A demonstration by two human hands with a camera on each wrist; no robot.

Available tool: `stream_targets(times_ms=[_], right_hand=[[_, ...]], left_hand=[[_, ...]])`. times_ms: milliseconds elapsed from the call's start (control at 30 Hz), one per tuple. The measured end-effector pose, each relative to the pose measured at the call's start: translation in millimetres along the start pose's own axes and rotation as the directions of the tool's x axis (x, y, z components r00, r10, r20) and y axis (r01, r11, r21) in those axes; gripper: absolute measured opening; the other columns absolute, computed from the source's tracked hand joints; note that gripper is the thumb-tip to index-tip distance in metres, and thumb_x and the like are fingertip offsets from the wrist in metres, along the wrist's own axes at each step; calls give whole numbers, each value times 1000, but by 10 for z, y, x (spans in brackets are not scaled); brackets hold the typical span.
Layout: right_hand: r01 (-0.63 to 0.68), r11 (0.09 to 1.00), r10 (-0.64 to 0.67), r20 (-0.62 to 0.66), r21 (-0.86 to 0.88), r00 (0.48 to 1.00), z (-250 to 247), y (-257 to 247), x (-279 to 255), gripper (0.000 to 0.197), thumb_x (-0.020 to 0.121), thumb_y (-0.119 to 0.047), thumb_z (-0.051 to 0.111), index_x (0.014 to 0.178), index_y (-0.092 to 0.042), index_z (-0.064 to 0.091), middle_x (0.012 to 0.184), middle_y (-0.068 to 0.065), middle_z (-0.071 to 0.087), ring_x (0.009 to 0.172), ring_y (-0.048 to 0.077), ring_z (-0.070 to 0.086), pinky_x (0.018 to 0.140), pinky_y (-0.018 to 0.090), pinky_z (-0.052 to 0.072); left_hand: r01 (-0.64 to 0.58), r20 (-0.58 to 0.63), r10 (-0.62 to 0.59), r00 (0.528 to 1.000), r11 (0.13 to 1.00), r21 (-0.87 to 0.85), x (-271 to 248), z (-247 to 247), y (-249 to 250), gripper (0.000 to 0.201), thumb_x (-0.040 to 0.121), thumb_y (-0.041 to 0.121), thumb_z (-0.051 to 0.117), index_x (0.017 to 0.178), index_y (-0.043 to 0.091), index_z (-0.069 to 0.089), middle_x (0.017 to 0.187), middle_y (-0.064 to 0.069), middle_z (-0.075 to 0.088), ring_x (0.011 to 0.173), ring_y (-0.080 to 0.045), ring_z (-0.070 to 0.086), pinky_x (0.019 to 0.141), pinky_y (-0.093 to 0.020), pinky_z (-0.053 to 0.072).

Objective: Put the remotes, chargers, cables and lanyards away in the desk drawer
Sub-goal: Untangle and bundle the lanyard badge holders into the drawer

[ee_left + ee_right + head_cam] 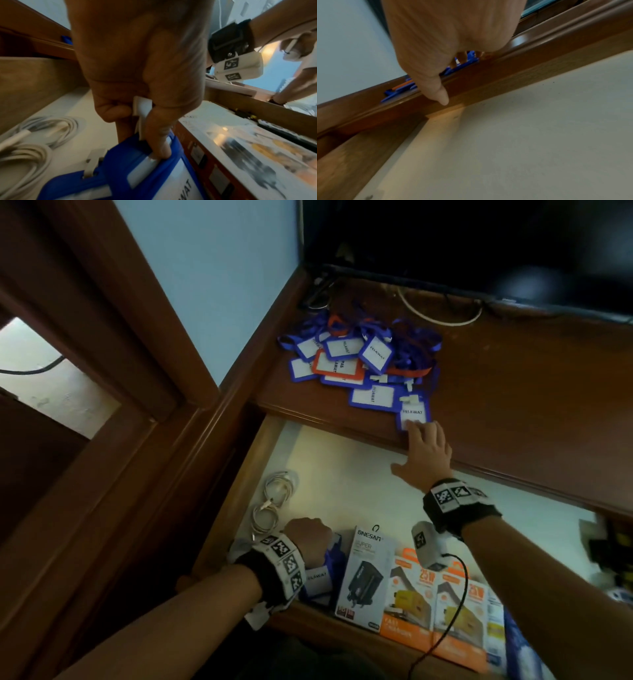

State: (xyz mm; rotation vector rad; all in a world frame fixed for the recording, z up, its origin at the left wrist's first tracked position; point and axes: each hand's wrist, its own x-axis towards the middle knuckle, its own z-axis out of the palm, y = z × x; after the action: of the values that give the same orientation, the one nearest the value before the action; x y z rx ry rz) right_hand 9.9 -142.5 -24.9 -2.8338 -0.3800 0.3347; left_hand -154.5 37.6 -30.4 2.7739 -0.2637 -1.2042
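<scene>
A heap of blue and orange lanyards with badge holders (359,354) lies on the wooden desk top (513,392). My right hand (426,450) reaches up over the desk edge, fingertips touching the nearest blue badge holder (413,414), thumb spread out below. In the right wrist view the fingers (462,57) rest on that blue holder (471,59). Low in the open drawer (342,467), my left hand (308,537) grips the white clips of blue badge holders (154,173), pinched between thumb and fingers (157,142). Coiled white cables (274,498) lie at the drawer's left.
Boxed chargers, one white (363,573) and orange ones (442,611), stand along the drawer's front. A dark screen (479,244) with cables behind sits at the desk's back. A wooden door frame (113,371) is to the left. Small dark items (603,546) fill the drawer's right end.
</scene>
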Motion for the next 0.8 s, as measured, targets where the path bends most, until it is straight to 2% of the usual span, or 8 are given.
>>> stream_targets(times_ms=[100, 233, 333, 467, 533, 667, 733, 800], right_hand=[[-18, 1000, 18, -60, 7, 998, 83, 64, -108, 83, 67, -23, 80, 137, -11, 36, 131, 15, 30, 134, 39, 24, 107, 55, 34], [-42, 998, 34, -193, -42, 981, 99, 102, -191, 47, 69, -1, 71, 113, 2, 55, 116, 21, 43, 116, 43, 42, 94, 55, 44], [-50, 997, 32, -248, -67, 968, 48, 120, -235, 28, 66, 8, 68, 93, 9, 62, 107, 25, 51, 102, 47, 49, 82, 54, 49], [-34, 991, 5, -219, -128, 976, -78, 207, -287, 20, 69, 8, 63, 89, 8, 62, 106, 24, 54, 96, 44, 49, 77, 49, 47], [-33, 990, 5, -197, -137, 980, -147, 265, -324, 19, 71, 5, 61, 90, 7, 61, 105, 22, 52, 93, 42, 49, 76, 46, 46], [-71, 997, 66, -221, -16, 973, -273, 368, -452, 22, 72, 2, 61, 93, 6, 57, 107, 21, 50, 90, 43, 52, 71, 45, 45], [-87, 993, 105, -249, 80, 963, -342, 397, -523, 23, 74, 1, 61, 95, 6, 56, 107, 22, 49, 89, 45, 54, 69, 45, 45], [-98, 982, 141, -279, 163, 950, -429, 420, -587, 22, 77, -1, 61, 97, 6, 57, 108, 23, 50, 89, 45, 56, 70, 44, 45]], left_hand=[[3, -13, -3, 1000, 1000, 4, 40, 55, 53, 23, 92, 19, 53, 101, 0, 62, 108, -20, 60, 95, -36, 61, 69, -34, 42], [-9, -45, 5, 999, 996, -89, 92, 99, 78, 26, 92, 23, 55, 108, 2, 60, 114, -18, 56, 100, -34, 59, 78, -37, 46], [-4, -44, -6, 999, 976, -219, 132, 161, 76, 27, 92, 20, 53, 115, 6, 52, 120, -14, 52, 104, -31, 55, 84, -37, 44], [-24, -162, -43, 986, 922, -386, 140, 215, 59, 24, 92, 20, 55, 115, 15, 50, 122, -4, 47, 109, -24, 50, 90, -37, 43], [-92, -319, -75, 945, 873, -478, 104, 176, 50, 27, 91, 19, 57, 118, 20, 53, 124, 3, 47, 115, -17, 49, 96, -36, 43], [-236, -602, -109, 791, 853, -465, 75, -105, 69, 33, 88, 16, 60, 119, 24, 53, 130, 9, 45, 121, -9, 45, 102, -32, 40], [-273, -679, -95, 728, 868, -414, 121, -324, 114, 40, 86, 16, 62, 124, 24, 51, 136, 8, 40, 128, -11, 40, 106, -34, 37], [-277, -698, -73, 712, 885, -375, 198, -543, 196, 51, 86, 16, 63, 133, 25, 46, 146, 6, 31, 135, -14, 31, 109, -34, 33]])
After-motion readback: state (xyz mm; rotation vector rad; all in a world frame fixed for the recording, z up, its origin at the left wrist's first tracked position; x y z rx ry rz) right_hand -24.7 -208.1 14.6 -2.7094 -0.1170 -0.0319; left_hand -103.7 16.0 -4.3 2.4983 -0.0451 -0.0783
